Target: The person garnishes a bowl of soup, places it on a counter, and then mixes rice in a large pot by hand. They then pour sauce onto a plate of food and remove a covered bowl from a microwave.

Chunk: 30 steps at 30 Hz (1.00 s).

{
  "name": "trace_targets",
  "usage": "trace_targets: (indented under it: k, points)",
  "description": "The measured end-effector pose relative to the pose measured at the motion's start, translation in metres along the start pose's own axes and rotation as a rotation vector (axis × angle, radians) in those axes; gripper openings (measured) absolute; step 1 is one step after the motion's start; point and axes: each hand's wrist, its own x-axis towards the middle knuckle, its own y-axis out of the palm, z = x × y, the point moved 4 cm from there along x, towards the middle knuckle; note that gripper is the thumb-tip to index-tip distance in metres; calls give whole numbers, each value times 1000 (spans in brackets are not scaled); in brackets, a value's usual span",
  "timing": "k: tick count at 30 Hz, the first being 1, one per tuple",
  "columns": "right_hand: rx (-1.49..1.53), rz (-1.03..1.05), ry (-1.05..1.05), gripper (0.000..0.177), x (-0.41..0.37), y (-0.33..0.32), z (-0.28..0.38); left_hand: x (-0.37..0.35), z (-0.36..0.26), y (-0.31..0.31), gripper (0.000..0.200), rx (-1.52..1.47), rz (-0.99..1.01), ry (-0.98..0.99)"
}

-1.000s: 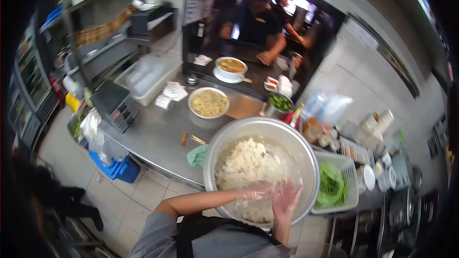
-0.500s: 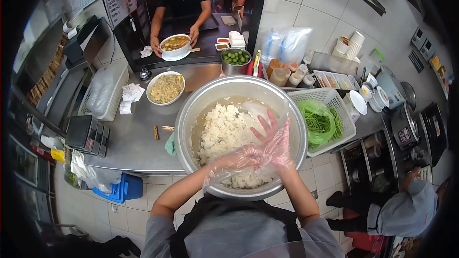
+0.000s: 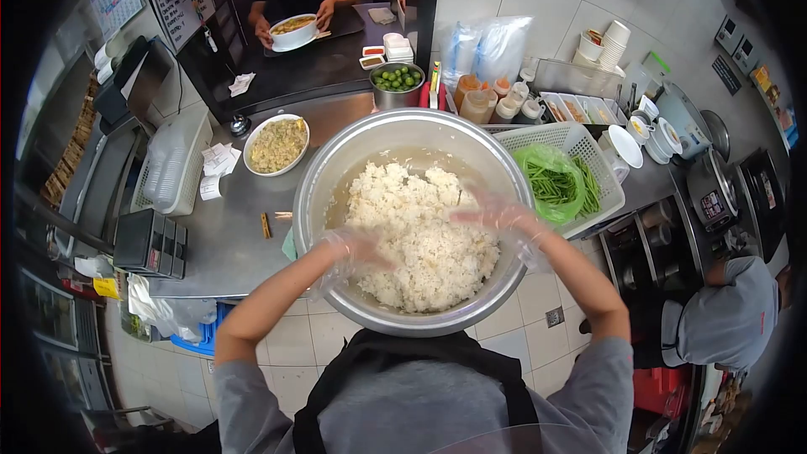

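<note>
A big metal bowl (image 3: 315,164) stands at the counter's front edge, with a mound of white rice (image 3: 420,235) inside. Clear plastic gloves cover both of my hands. At the rice's left side is my left hand (image 3: 361,250), smeared by motion. My right hand (image 3: 496,212) is over the right side of the rice, also blurred. The fingers of neither hand can be made out clearly. Left of the bowl sits a white bowl of fried rice (image 3: 277,145).
Right of the bowl, a white basket (image 3: 612,193) holds green beans in a green bag. Behind it stand sauce bottles (image 3: 477,105) and a pot of limes (image 3: 397,88). A person beyond the window holds a soup bowl (image 3: 294,38). Another person (image 3: 727,315) is at the right.
My hands have moved apart from their crossed position to opposite sides of the rice. Beyond the window, the person has shifted the soup bowl farther back onto the tray.
</note>
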Motion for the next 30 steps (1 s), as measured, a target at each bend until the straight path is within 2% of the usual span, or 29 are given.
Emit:
trace_targets:
  k: [3, 5, 7, 9, 10, 12, 15, 17, 19, 21, 22, 24, 25, 27, 28, 30]
  points:
    - [4, 90, 52, 102, -4, 31, -30, 40, 13, 49, 98, -126, -59, 89]
    - [97, 132, 96, 104, -6, 38, -24, 44, -3, 50, 96, -572, 45, -115]
    - [249, 174, 180, 104, -17, 32, 9, 58, -14, 55, 95, -532, 28, 92]
    - [396, 101, 140, 104, -9, 43, 3, 93, -8, 73, 91, 60, -132, 659]
    - [469, 64, 104, 104, 1, 49, 2, 105, -2, 73, 93, -10, -150, 654]
    - [413, 59, 223, 110, 17, 66, 3, 119, -2, 81, 102, -164, -184, 647]
    - [869, 153, 57, 116, -4, 65, 31, 108, -3, 73, 101, 35, -288, 624]
    - [709, 183, 171, 118, 10, 76, 21, 107, -3, 75, 99, -397, -131, 575]
    - [644, 200, 194, 119, 21, 84, 13, 103, 0, 68, 90, -493, -132, 615]
    - [675, 225, 123, 119, 27, 82, 24, 90, 1, 56, 76, -242, -291, 714]
    - [785, 172, 151, 106, 16, 75, 33, 90, 3, 52, 77, -634, -208, 533]
    - [924, 308, -51, 90, 37, 84, 3, 76, -12, 42, 79, -1400, -15, 161]
    - [996, 375, -147, 83, 42, 86, -10, 80, -7, 40, 80, -1320, -95, 122]
    - [891, 265, -58, 63, 45, 82, -18, 86, 5, 38, 84, -1149, -238, 35]
    - [840, 204, -15, 54, 48, 79, -21, 88, 6, 36, 85, -1145, -227, 163]
    - [778, 33, 109, 48, 26, 64, 12, 82, 1, 28, 88, -1119, -195, 423]
